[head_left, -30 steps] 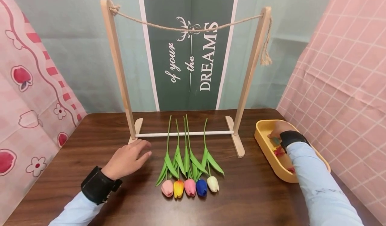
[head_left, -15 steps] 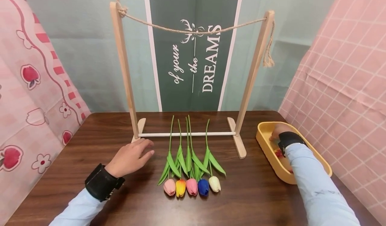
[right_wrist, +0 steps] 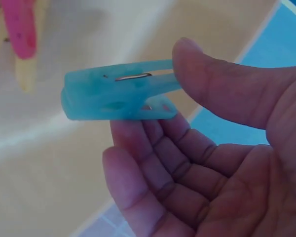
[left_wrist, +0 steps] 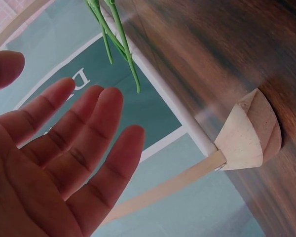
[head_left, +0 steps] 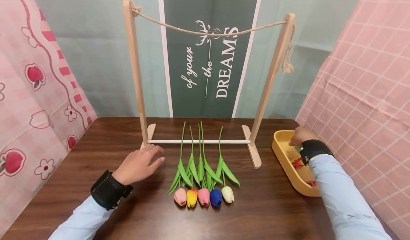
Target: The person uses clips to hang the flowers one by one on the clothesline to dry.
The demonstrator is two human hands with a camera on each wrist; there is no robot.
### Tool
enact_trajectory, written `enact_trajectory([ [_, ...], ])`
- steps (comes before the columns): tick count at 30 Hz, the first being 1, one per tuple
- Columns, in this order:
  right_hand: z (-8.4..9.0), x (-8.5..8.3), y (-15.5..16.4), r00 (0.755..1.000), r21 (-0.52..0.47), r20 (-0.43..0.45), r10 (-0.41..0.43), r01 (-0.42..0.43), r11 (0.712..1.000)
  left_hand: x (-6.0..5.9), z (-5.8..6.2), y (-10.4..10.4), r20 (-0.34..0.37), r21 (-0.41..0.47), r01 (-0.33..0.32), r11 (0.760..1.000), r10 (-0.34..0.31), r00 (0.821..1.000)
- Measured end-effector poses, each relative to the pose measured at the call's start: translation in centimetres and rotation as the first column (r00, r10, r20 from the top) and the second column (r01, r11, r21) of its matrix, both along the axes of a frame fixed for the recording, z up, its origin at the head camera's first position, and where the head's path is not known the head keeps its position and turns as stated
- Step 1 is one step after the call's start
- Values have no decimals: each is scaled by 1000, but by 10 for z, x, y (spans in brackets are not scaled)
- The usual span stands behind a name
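A wooden rack (head_left: 205, 83) strung with a jute rope (head_left: 205, 30) stands on the dark table (head_left: 96, 144). Five artificial tulips (head_left: 203, 177) lie in front of the rack, stems crossing its base dowel. The left hand (head_left: 139, 163) rests beside them, fingers spread and relaxed. Right of the rack, the right hand (head_left: 299, 136) pinches a translucent blue clothespin (right_wrist: 119, 91) between thumb and fingers above the yellow tray (head_left: 282, 151), which holds red and pink clothespins (head_left: 298, 162).

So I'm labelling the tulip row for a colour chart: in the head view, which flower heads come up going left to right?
Pink tulip → yellow-orange tulip → deeper pink tulip → blue tulip → white tulip.
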State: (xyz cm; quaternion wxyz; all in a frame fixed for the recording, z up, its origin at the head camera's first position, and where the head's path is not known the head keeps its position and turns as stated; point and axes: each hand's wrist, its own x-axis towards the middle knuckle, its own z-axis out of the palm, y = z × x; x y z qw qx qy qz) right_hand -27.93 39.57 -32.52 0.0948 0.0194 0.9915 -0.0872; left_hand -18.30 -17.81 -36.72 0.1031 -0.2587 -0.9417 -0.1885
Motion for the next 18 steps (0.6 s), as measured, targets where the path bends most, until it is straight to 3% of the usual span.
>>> enact_trajectory([
  [10,36,23,-17,995,-37,-97,0,-3,999,0,0,0,11,-4,-12,1000,12,1000],
  [18,55,44,-40,976,-54,-216,-4,-8,998,1,1,0,16,-5,-23,1000,23,1000],
])
